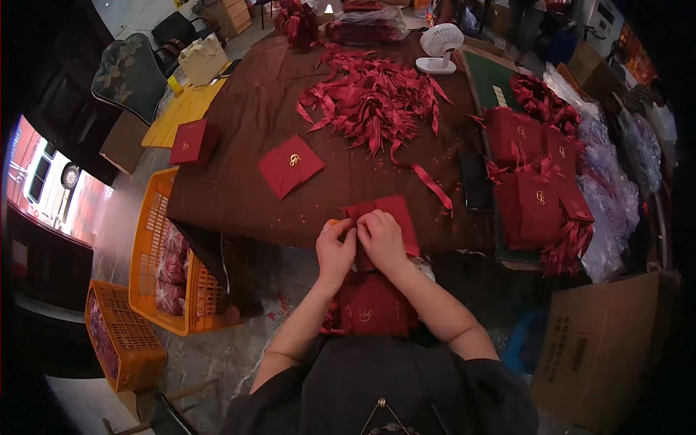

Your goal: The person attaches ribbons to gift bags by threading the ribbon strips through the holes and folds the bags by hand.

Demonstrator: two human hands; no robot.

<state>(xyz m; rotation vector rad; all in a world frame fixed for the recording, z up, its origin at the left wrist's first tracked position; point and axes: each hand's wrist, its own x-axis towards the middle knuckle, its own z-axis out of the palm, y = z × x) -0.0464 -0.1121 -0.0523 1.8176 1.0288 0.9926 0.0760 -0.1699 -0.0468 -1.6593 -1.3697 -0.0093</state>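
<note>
A flat red paper gift bag (399, 210) lies at the table's near edge, beneath my two hands. My left hand (337, 248) is closed in a pinch at its left side; a small orange thing (331, 222) shows by those fingers, its kind unclear. Close beside it, my right hand (382, 239) lies over the bag with fingers bent and pinching at it. The fingertips of both hands nearly meet and hide what is between them. More red bags with a gold logo (373, 304) rest at my lap, below my forearms.
Loose red ribbons (377, 98) pile mid-table, near a white fan (439, 47). A red square with a gold logo (291, 165) and a red box (194, 141) lie left. Stacked ribboned bags (533, 196) stand right, beside a dark phone (475, 180). Orange crates (148, 246) flank the table.
</note>
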